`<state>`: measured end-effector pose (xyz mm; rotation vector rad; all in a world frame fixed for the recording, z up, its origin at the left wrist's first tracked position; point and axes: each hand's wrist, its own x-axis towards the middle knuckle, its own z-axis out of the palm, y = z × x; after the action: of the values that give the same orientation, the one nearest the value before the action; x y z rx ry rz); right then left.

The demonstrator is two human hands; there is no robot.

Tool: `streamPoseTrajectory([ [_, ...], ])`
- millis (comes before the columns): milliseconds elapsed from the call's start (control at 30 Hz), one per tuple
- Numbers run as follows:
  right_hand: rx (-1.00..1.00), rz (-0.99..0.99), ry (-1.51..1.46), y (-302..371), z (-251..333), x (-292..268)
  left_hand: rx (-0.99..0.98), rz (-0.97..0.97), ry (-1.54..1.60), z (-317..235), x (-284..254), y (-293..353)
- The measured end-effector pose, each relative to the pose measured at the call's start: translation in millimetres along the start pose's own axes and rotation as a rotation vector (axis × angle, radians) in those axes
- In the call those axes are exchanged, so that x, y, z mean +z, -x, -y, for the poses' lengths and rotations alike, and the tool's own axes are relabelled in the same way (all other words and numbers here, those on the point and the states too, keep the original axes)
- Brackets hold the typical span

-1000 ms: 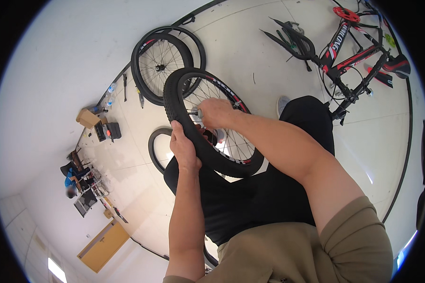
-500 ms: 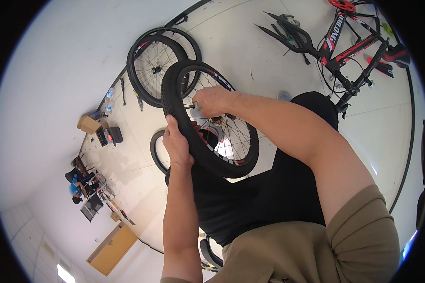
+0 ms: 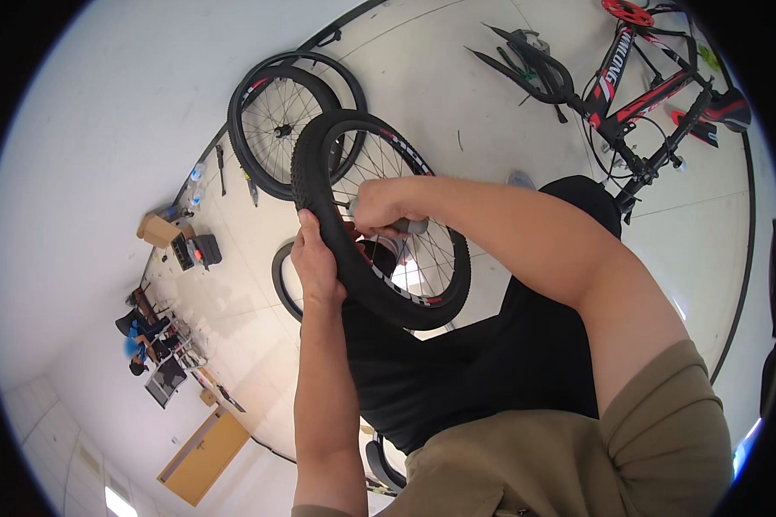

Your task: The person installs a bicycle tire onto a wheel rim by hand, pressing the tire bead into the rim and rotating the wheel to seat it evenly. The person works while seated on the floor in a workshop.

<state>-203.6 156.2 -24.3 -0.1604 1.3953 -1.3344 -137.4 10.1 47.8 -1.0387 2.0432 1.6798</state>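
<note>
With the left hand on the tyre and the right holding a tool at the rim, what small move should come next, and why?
Probably work the grey-handled tool a little further along the rim. The left hand grips the tyre and steadies the wheel on the lap, while the right hand holds the tool just inside the tyre's edge. What its tip touches is hidden by the fingers.

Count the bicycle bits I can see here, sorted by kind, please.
Spoked wheels with tyres: 2, one held by the left hand and right hand, one on the floor
Loose tyres on the floor: 1
Red and black bicycle frames: 1
Grey-handled tools in the right hand: 1
Total: 5
</note>
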Motion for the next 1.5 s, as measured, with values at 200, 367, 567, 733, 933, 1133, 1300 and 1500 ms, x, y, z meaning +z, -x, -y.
streamPoseTrajectory([
  [200, -0.087, -0.182, 0.433, 0.8, 5.7, 8.0, -0.001, -0.031, 0.005, 7.3, -8.5, -5.9],
  [367, 0.11, 0.211, -0.441, -5.3, -13.9, 2.3, 0.042, -0.011, -0.006, 2.2, -1.7, -6.3],
  [567, -0.045, -0.101, 0.423, 8.5, 0.5, 9.3, -0.006, -0.026, -0.009, 0.1, -2.6, -3.1],
  [733, 0.047, -0.065, 0.196, 15.0, -3.6, 8.1, 0.02, -0.016, 0.023, 5.4, -0.6, -4.1],
  [933, 0.089, 0.036, -0.337, 23.0, -3.4, 18.4, 0.035, -0.019, 0.019, 5.1, -2.5, -11.5],
  [1133, 0.069, -0.112, 0.175, 28.9, -15.3, 25.5, -0.009, -0.027, -0.074, 3.3, -9.9, -15.8],
  [1300, -0.007, -0.208, 0.63, 36.7, -21.9, 17.2, -0.002, -0.042, -0.033, 10.1, -19.6, -25.0],
  [1500, -0.053, -0.294, 0.715, 13.3, -33.0, 11.5, 0.004, -0.038, 0.049, 8.9, -9.5, -18.0],
])
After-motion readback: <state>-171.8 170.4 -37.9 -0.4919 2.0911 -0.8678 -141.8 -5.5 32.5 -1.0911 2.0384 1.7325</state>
